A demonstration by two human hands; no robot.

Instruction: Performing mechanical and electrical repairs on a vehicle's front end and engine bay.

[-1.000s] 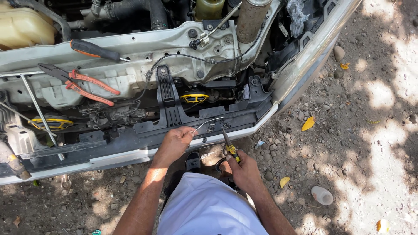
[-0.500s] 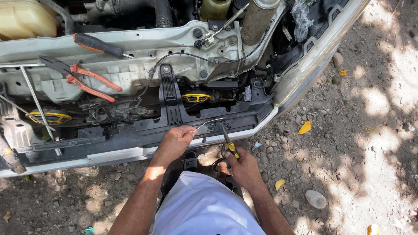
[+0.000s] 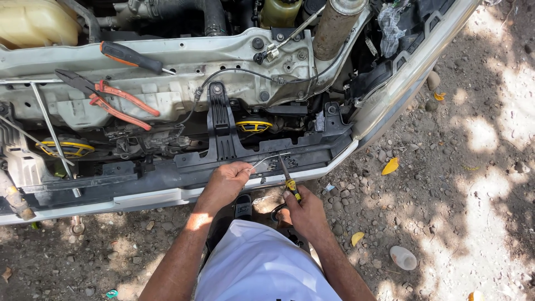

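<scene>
Two hands at bumper: left hand pinches wire; right hand grips pliers.

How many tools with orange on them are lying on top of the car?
2: an orange-handled pliers on the white panel at left, and a black-and-orange screwdriver just above it. More may be hidden in the engine bay.

Both your forearms reach forward and converge. Your left hand is curled, fingers pinched. Your right hand is closed in a fist.
</scene>
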